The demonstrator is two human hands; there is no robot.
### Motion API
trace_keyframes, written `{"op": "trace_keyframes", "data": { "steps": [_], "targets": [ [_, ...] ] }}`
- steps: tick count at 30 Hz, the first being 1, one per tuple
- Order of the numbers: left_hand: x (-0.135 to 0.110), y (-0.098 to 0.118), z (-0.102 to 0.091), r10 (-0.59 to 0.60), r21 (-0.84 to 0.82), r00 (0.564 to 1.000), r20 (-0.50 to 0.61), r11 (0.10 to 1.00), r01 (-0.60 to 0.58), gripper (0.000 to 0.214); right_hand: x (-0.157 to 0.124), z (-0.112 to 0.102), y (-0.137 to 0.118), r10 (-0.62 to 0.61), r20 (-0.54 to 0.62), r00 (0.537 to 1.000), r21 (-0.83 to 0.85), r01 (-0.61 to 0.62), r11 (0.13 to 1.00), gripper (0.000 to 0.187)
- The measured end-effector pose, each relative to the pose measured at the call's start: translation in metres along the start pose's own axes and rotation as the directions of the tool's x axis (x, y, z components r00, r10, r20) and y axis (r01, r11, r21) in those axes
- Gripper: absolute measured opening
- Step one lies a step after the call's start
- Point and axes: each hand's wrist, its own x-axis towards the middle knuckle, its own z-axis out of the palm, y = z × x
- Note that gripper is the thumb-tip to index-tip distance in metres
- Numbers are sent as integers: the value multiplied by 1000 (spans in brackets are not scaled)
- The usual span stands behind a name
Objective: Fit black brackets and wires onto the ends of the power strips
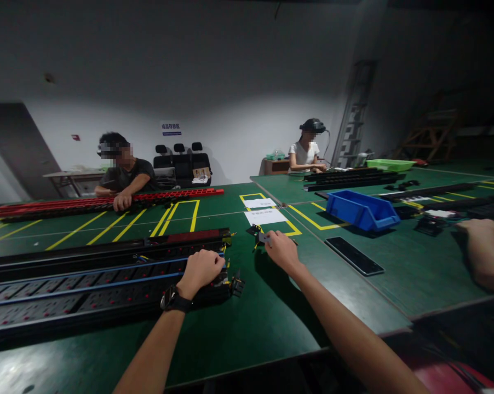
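My left hand [201, 269], with a watch on its wrist, lies over the right end of a long black power strip [119, 290], its fingers curled around the end. Blue edging runs along this strip, and its top carries rows of sockets with red dots. From its end sticks a small black end piece [237, 284]. Just to the right, my right hand [280, 250] pinches a small black and grey part [261, 237] above the table, with yellow bits near it. Its exact kind is unclear. Behind lies a second black strip [107, 253].
A phone [354, 255] and a blue bin [361, 210] stand on the green table [247, 339] to the right, by paper sheets [266, 215]. Another person's arm [483, 251] reaches in at right. Across the table, two people work near red rails [168, 197] and black strips [345, 178].
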Motion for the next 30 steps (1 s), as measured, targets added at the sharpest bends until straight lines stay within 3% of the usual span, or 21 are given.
{"op": "trace_keyframes", "data": {
  "steps": [3,7,10,13,20,30],
  "targets": [
    [0,-1,0,15,-3,1000,-4,1000,-15,43,4,6,11,45,42,998,-55,-42,998,25],
    [1,-1,1,8,8,1000,3,1000,-8,44,6,11,13,-2,98,995,-18,3,1000,19],
    [1,-1,0,1,11,1000,6,1000,-1,43,8,13,11,-43,102,994,57,37,998,15],
    [0,1,-2,-15,10,1000,13,1000,14,43,10,17,11,-47,84,995,239,26,971,15],
    [0,0,-2,1,5,1000,4,1000,-1,42,19,29,9,-114,88,990,720,16,693,22],
    [0,-2,1,10,-3,1000,-11,1000,-10,43,13,21,1,-145,243,959,910,-173,378,24]
  ]
}}
